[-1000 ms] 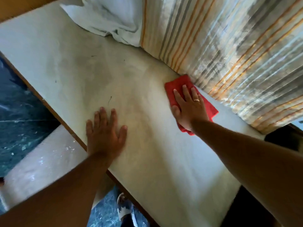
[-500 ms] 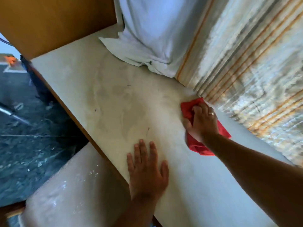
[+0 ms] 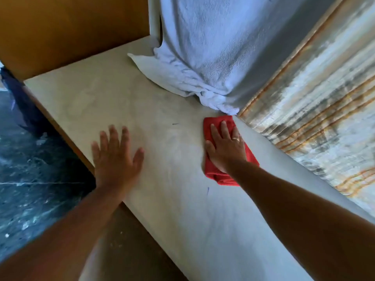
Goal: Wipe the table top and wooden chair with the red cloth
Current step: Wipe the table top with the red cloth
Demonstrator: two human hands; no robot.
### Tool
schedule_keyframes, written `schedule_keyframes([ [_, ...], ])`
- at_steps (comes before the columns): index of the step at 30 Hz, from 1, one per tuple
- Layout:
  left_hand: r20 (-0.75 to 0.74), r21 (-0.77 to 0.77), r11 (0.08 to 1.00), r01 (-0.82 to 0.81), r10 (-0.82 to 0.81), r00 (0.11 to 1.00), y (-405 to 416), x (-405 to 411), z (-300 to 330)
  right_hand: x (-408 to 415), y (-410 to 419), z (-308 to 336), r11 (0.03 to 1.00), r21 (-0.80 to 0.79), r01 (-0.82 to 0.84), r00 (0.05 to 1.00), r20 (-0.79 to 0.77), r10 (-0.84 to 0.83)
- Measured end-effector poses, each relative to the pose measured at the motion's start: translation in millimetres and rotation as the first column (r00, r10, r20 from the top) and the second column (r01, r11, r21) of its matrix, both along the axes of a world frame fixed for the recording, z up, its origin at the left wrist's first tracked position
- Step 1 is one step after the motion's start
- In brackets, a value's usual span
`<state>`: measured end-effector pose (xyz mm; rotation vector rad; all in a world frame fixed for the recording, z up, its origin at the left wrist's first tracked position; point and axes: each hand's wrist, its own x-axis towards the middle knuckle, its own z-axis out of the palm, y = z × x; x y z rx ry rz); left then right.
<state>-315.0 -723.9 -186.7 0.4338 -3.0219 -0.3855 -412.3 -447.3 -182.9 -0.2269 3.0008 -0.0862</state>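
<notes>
The pale table top [image 3: 105, 102] runs from lower right to upper left. A folded red cloth [image 3: 213, 175] lies on it close to the back edge, beside the striped curtain. My right hand [image 3: 225, 149] presses flat on the cloth, fingers spread, a ring on one finger. My left hand [image 3: 115, 157] rests flat on the bare table near the front edge, palm down, holding nothing. The chair seat [image 3: 129, 246] shows dimly under my left forearm, below the table's front edge.
A white towel [image 3: 194, 63] hangs down and bunches on the table just beyond the cloth. A striped curtain [image 3: 316, 102] lines the back edge. A wooden panel [image 3: 67, 27] closes the table's far end. Dark marbled floor [image 3: 30, 179] lies to the left.
My right hand has slid the red cloth along the back edge toward the white towel, fingers flattening. My left hand has shifted along the table as well. The view has moved further along the table.
</notes>
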Motion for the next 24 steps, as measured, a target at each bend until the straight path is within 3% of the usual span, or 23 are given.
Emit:
schedule_keyframes([
  [3, 0.036, -0.12, 0.989, -0.082, 0.086, 0.996, -71, -60, -3, 48, -8, -7, 0.956, -0.038, -0.291, 0.956, 0.014, 0.292],
  [5, 0.068, -0.128, 0.989, -0.078, 0.087, 0.994, -97, -84, -5, 62, 19, -4, 0.93, -0.052, -0.364, 0.931, 0.01, 0.365],
  [7, 0.096, -0.125, 0.99, -0.061, 0.073, 0.993, -108, -99, -14, 38, 47, -1, 0.963, -0.002, -0.269, 0.963, 0.0, 0.269],
  [9, 0.081, -0.133, 0.989, -0.06, 0.071, 0.994, -110, -104, -23, 3, 46, 3, 0.996, 0.064, -0.063, 0.998, 0.019, 0.062],
  [12, 0.051, -0.126, 0.989, -0.074, 0.081, 0.995, -114, -104, -28, -42, -13, 2, 0.995, 0.071, 0.07, 0.997, 0.013, -0.071],
  [14, 0.054, -0.129, 0.989, -0.071, 0.079, 0.995, -113, -105, -29, -46, -62, 1, 0.999, 0.034, -0.032, 0.999, 0.014, 0.032],
  [16, 0.077, -0.127, 0.989, -0.07, 0.081, 0.994, -113, -105, -26, -19, -92, -3, 0.967, 0.01, -0.253, 0.968, 0.002, 0.253],
  [18, 0.074, -0.123, 0.989, -0.078, 0.088, 0.993, -112, -103, -25, 22, -87, -3, 0.901, -0.072, -0.427, 0.901, 0.055, 0.431],
  [20, 0.07, -0.116, 0.99, -0.074, 0.083, 0.994, -109, -103, -24, 36, -53, 3, 0.878, -0.107, -0.466, 0.871, 0.122, 0.476],
  [21, 0.077, -0.113, 0.991, -0.076, 0.085, 0.993, -109, -104, -23, 25, -38, 5, 0.9, -0.072, -0.43, 0.891, 0.125, 0.436],
  [24, 0.074, -0.112, 0.989, -0.095, 0.103, 0.992, -111, -105, -27, -36, -54, 16, 0.994, 0.005, -0.109, 0.986, 0.128, 0.108],
])
